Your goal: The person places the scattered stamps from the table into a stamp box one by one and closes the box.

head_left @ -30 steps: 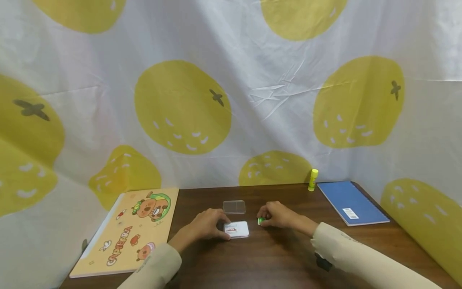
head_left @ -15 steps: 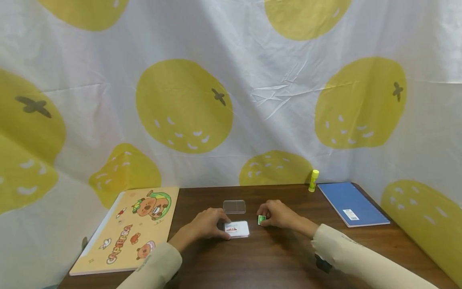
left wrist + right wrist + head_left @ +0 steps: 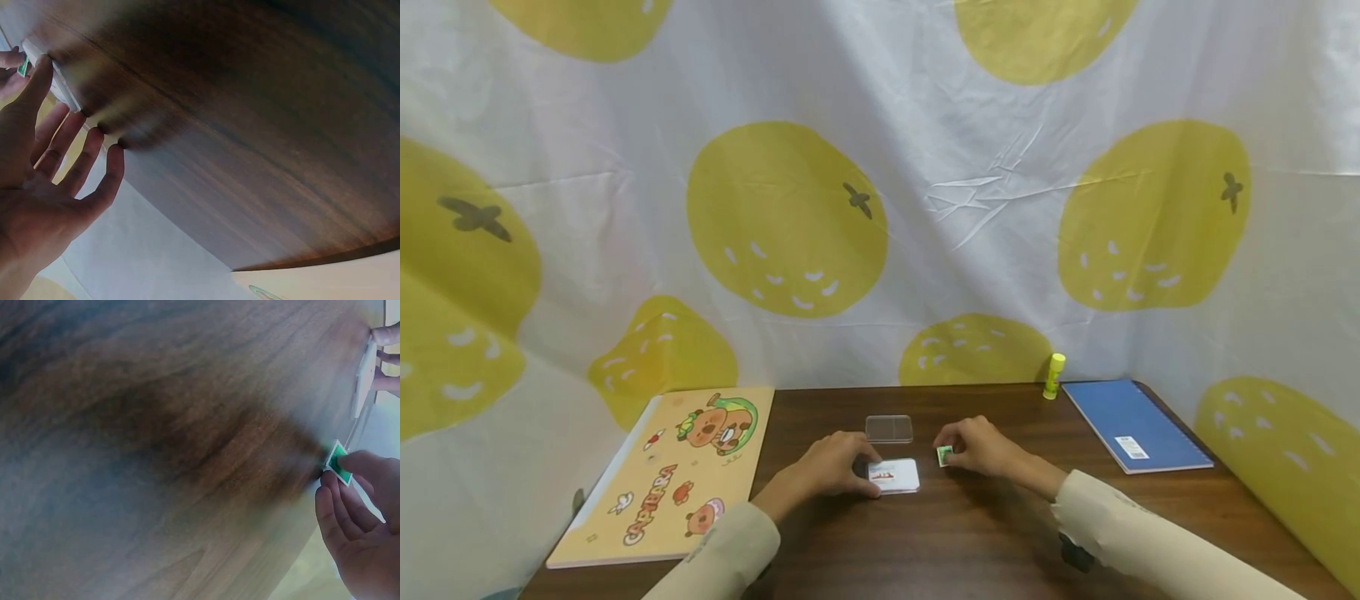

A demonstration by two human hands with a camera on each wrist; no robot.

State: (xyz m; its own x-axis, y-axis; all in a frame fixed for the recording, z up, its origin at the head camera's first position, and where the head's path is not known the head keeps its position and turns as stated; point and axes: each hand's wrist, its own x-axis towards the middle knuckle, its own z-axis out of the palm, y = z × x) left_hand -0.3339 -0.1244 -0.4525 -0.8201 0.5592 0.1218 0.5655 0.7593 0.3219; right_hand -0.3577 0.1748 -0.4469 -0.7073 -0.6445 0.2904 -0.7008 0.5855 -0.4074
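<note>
A small flat rectangular stack of white cards (image 3: 897, 476), with a small red and blue picture on its top, lies on the table in front of me. My left hand (image 3: 837, 463) grips its left end, thumb on the near edge and fingertips on the far edge. To its right, my right hand (image 3: 981, 447) pinches a small green stamp (image 3: 943, 455) with a white border. In the right wrist view, the thumb presses on the green face of the stamp (image 3: 334, 455) while fingers support it from below, close over the wood.
A clear plastic lid (image 3: 889, 428) lies just behind the white stack. A capybara-printed folder (image 3: 662, 475) covers the left of the dark wooden table (image 3: 917, 550). A yellow glue stick (image 3: 1054, 377) stands at the back right beside a blue notebook (image 3: 1138, 423). A lemon-print curtain (image 3: 917, 275) hangs behind.
The stamp in my right hand has tilted slightly, its green face first showing more, then turning again. Both hands stay in nearly the same place; the view has shifted slightly.
</note>
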